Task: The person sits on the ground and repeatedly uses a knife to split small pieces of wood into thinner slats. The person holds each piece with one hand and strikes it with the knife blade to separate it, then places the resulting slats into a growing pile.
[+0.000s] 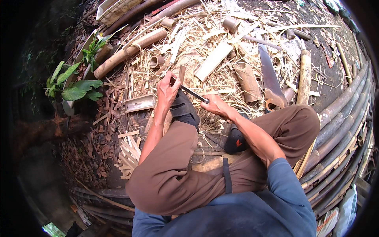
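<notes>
A narrow, dark, blade-like tool [192,93] slants between my two hands, above my left shoe. My left hand [169,87] is closed at its upper end, the fingers pinched together. At its lower end my right hand [217,106] is closed round it, hiding the grip. Just beyond my left fingers stands a short brown bamboo piece [182,74]; whether the left hand touches it I cannot tell. Below lies my dark left shoe [184,108], and the right shoe [235,141] rests farther right.
A handsaw [271,81] with a wooden handle lies to the right among shavings [189,51]. Bamboo tubes [246,81] and a pale split board [214,61] lie ahead. Long bamboo poles [339,130] line the right side. Cut strips [129,156] are piled by my left leg; a leafy plant [75,89] grows left.
</notes>
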Demonstrator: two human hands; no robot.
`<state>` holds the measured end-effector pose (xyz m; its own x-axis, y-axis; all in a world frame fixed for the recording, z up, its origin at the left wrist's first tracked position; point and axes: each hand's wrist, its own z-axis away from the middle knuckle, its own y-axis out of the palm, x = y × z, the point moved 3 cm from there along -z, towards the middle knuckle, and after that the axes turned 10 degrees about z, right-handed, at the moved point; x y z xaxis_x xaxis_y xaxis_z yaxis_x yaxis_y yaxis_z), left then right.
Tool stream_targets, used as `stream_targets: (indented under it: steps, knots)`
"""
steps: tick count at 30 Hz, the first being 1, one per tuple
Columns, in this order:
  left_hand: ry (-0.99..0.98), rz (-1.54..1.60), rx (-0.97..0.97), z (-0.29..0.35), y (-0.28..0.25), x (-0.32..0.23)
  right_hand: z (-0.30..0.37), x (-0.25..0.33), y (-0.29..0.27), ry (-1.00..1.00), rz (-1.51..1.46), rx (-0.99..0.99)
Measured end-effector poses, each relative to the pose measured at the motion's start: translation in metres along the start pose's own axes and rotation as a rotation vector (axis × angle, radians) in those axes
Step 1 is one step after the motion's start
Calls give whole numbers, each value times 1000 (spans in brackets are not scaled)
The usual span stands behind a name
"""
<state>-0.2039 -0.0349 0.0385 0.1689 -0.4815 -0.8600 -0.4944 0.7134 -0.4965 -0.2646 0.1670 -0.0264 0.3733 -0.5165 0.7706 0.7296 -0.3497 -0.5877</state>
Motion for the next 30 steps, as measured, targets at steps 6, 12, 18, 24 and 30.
stream_targets:
  steps: [6, 12, 18, 24, 30]
  knots:
    - [-4, -45, 41, 3, 5, -4, -1, -16, 9, 81, -49, 242]
    - [-25, 16, -2, 10, -4, -1, -13, -31, 23, -37, 280, -18]
    - [-99, 68, 28, 16, -15, -15, -8, -3, 22, 16, -80, 99]
    - [-55, 72, -42, 19, -10, -5, -6, -26, 48, 38, -90, 144]
    - [65, -7, -59, 0, 9, 14, -8, -22, 47, 67, 61, 95]
